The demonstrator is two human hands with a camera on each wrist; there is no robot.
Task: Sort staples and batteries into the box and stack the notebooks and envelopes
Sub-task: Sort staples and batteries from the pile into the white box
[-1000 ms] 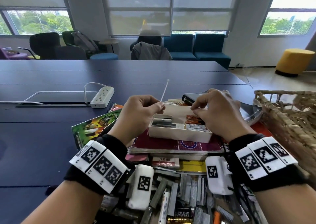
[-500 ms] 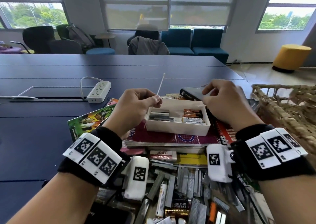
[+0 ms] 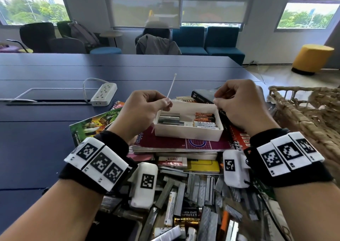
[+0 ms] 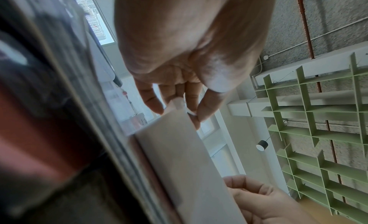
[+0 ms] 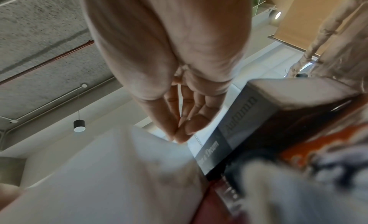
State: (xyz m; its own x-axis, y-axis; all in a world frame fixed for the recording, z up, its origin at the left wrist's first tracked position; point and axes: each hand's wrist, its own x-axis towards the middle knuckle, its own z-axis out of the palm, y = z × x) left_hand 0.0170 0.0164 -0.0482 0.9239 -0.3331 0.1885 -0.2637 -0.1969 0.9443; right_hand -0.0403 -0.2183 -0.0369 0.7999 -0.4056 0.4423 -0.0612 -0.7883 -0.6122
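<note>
The right hand (image 3: 242,104), a second ago low over the battery side of the white rectangular plastic box (image 3: 187,132), has lifted up and back toward the box's far right corner, its fingers (image 5: 179,133) pinched together.

The box (image 3: 187,133) is white. Inside it lie silver staples (image 3: 169,119) and orange-and-black batteries (image 3: 205,116). It sits on a dark red notebook (image 3: 176,143) with a blue grid patch. The table (image 3: 46,130) is dark blue. The basket (image 3: 305,112) is tan straw. Both wristbands (image 3: 95,164) are black with white checker squares.
</note>
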